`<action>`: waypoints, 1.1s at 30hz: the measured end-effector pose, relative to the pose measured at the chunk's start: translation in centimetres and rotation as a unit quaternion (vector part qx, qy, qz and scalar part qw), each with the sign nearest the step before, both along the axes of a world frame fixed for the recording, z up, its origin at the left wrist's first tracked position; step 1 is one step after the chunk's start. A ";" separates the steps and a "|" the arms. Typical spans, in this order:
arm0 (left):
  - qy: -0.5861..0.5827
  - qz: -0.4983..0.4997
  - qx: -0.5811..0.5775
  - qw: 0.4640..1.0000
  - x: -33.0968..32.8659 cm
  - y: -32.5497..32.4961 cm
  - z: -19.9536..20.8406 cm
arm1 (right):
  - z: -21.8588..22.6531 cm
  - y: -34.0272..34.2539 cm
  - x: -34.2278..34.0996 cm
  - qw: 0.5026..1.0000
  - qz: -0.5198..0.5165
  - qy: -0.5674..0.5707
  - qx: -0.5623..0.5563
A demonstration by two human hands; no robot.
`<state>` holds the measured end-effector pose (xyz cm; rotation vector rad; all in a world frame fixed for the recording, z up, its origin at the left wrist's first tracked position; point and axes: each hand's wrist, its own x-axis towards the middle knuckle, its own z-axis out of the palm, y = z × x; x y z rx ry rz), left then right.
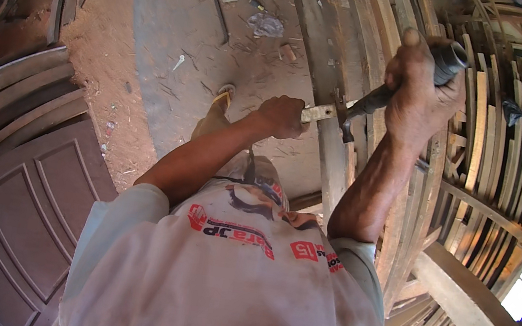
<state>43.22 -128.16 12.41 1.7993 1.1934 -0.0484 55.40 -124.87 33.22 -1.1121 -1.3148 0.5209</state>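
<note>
My left hand is closed around one end of a flat, pale metal strip with a hole in it, held over the long wooden boards. The rest of that strip is hidden inside my fist. My right hand, raised over the timber, wraps round the black handle of a hammer, whose flared butt sticks out past my fingers. The dark hammer head is right by the strip's free end; whether they touch I cannot tell.
Long boards run away from me under the hammer. Upright planks crowd the right side. A brown panelled door lies at lower left beside curved boards. A grey sheet with scraps and a plastic bag covers the ground.
</note>
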 end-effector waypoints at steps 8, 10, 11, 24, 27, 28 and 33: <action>0.016 0.004 0.031 0.999 0.7 -0.3 -0.8 | -0.8 -0.1 1.6 0.997 -0.047 -0.048 0.041; 0.013 0.003 0.041 0.999 1.0 0.4 -0.8 | -0.2 0.3 2.9 0.998 -0.043 -0.034 0.008; 0.010 0.000 0.043 0.999 1.1 0.2 -0.9 | 0.1 1.3 3.5 0.999 -0.048 -0.021 -0.014; 0.072 -0.062 0.032 0.995 1.2 0.9 0.5 | -0.8 -3.1 5.8 0.995 -0.052 0.069 0.059; 0.064 -0.065 0.013 0.996 1.5 1.4 0.9 | 0.8 -1.0 6.1 0.992 -0.069 0.106 -0.011; 0.058 -0.049 0.034 0.997 1.0 1.6 0.5 | 1.1 0.7 5.9 0.991 -0.085 0.093 -0.038; 0.079 -0.074 0.035 0.994 0.1 2.2 -0.4 | -4.5 -1.8 9.0 0.979 0.142 0.087 0.115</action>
